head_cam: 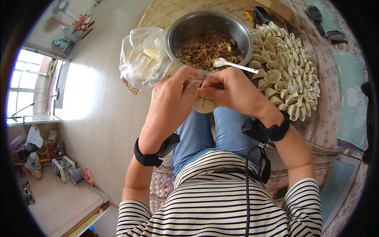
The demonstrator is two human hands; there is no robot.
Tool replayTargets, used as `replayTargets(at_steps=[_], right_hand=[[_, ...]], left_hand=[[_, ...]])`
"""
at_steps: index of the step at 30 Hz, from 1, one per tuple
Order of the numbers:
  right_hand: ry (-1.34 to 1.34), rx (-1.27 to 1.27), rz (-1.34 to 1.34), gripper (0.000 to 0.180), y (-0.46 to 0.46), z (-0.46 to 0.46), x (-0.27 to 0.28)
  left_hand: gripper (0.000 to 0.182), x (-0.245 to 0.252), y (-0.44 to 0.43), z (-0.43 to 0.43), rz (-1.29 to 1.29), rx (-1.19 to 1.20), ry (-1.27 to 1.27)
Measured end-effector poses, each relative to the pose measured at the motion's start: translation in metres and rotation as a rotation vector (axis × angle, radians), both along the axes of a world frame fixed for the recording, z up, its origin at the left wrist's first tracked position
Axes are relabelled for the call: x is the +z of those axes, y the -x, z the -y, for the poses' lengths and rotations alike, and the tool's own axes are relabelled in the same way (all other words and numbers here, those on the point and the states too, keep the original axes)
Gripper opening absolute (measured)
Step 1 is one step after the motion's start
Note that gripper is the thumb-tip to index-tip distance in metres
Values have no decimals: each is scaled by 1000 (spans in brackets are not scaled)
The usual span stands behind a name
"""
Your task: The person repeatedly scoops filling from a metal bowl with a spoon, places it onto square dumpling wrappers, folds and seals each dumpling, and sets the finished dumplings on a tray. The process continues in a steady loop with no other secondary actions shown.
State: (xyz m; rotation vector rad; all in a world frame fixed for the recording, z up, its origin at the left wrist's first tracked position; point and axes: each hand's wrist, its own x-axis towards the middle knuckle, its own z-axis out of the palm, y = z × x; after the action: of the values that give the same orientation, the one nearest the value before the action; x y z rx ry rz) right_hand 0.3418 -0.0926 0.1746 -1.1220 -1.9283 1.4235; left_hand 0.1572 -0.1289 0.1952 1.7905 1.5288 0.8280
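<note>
A wonton-style dumpling (204, 106) of pale dough hangs above the lap, folded and pinched at its upper edge. My right hand (237, 91) grips that edge between thumb and fingers. My left hand (174, 94) holds it from the other side, its fingertips partly hidden behind the thumb. Just beyond both hands stands a metal bowl (171, 38) with minced filling (207, 47) inside. A white spoon (237, 65) leans in the filling, its handle over the rim towards the right. Left of the bowl, an opened clear plastic bag (133, 56) contains stacked dough wrappers (146, 60).
Many folded dumplings (284, 65) cover an area right of the bowl. A cardboard box (276, 9) and a black device (262, 14) lie behind them. A patterned bedspread (322, 118) and a green pillow (351, 97) are at the right. A cable (247, 189) runs down the striped shirt.
</note>
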Motion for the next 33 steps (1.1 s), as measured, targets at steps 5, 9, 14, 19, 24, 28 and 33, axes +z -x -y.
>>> replayTargets(at_steps=[5,9,14,19,24,28,33], right_hand=[[-81,-186,-146,18,6,11,-19],[77,-384,-387,17,18,8,-36],[173,-584,-559,18,40,4,-50],[-154,-643,-346,18,52,3,-48],[-216,-522,-71,28,47,12,-31],[117,-344,-251,51,47,26,-25],[-96,-398,-267,56,53,32,-28]], left_hand=[[18,-4,0,3,309,95,52],[30,-22,-8,6,381,144,10],[43,-46,-38,19,459,164,15],[43,-59,-46,11,558,303,7],[26,-56,-34,6,1031,271,93],[30,-48,-26,9,1022,321,224],[29,-43,-30,9,978,346,173]])
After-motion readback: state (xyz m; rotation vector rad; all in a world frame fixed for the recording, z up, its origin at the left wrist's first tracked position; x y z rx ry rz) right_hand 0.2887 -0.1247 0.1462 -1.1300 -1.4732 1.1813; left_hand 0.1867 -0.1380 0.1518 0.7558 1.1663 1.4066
